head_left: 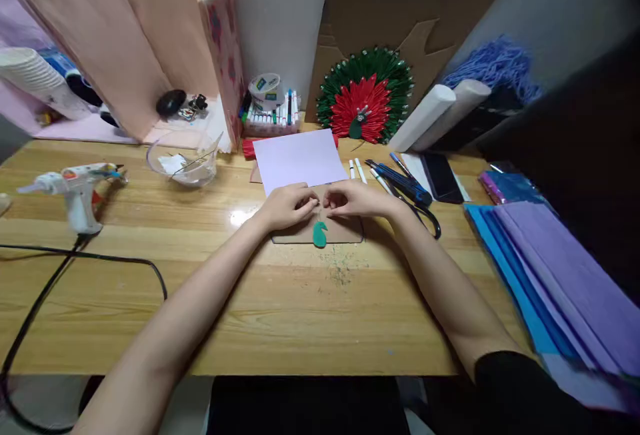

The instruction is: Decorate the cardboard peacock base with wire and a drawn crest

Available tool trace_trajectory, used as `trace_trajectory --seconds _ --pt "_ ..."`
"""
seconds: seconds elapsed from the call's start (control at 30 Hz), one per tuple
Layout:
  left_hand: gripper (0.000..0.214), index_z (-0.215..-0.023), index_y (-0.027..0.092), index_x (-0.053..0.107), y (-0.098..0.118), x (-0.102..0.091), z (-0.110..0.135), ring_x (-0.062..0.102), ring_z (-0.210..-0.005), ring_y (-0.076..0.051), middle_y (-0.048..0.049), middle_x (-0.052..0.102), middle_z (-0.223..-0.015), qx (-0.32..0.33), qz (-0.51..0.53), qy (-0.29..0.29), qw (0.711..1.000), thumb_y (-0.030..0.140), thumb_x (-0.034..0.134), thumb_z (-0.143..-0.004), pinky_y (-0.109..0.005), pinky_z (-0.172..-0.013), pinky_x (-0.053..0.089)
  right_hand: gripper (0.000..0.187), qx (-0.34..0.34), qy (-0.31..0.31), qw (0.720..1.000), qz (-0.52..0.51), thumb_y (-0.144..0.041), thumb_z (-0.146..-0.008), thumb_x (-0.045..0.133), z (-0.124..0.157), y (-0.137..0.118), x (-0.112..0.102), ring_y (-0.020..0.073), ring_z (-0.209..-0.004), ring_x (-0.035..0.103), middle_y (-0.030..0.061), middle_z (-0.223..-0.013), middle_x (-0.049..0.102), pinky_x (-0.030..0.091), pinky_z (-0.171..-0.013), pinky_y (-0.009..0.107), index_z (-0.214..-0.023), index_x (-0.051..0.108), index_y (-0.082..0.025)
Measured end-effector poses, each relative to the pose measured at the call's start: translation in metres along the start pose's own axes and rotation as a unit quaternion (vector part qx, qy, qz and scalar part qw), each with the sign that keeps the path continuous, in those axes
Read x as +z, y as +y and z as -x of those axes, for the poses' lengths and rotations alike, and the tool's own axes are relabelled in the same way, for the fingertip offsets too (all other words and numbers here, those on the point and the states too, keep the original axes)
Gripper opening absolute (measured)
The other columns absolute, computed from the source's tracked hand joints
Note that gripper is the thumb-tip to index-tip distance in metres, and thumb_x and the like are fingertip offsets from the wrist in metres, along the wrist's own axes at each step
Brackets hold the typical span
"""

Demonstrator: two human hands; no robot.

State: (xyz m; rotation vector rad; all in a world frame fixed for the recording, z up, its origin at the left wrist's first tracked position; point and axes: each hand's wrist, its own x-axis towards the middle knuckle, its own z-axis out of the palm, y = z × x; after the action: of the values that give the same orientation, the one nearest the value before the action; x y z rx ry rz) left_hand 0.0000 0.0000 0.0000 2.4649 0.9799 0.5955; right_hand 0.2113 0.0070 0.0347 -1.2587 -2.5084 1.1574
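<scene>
Left grip [287, 206] and right grip [357, 199] meet with curled fingers on a brown card [346, 231] bearing a green cutout [319, 234]; whether they pinch anything cannot be told.

No text can be read; the label on the tape roll [265, 88] is too blurred

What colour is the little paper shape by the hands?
The paper shape is teal green; head view.

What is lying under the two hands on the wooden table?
A flat brown cardboard piece lies under the left hand and right hand, with a green shape on its near edge. The hands cover its far part; anything held there is hidden.
</scene>
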Motion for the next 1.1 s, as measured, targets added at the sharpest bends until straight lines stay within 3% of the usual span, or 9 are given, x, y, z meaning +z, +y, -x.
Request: trace_trajectory --seconds 1.1 --pt "0.027 -0.102 0.019 0.058 -0.0037 0.002 0.0018 0.056 -0.075 -0.015 -0.0029 0.064 -0.088 -0.01 0.018 0.015 1.0 0.034 0.04 -0.087 -0.027 -0.069 0.04 0.01 -0.01 0.001 1.0 -0.021 -0.023 -0.073 0.062 -0.007 0.0084 0.0043 0.0107 -0.062 0.049 -0.0005 -0.068 0.056 0.038 -0.056 0.023 -0.079 0.059 -0.016"
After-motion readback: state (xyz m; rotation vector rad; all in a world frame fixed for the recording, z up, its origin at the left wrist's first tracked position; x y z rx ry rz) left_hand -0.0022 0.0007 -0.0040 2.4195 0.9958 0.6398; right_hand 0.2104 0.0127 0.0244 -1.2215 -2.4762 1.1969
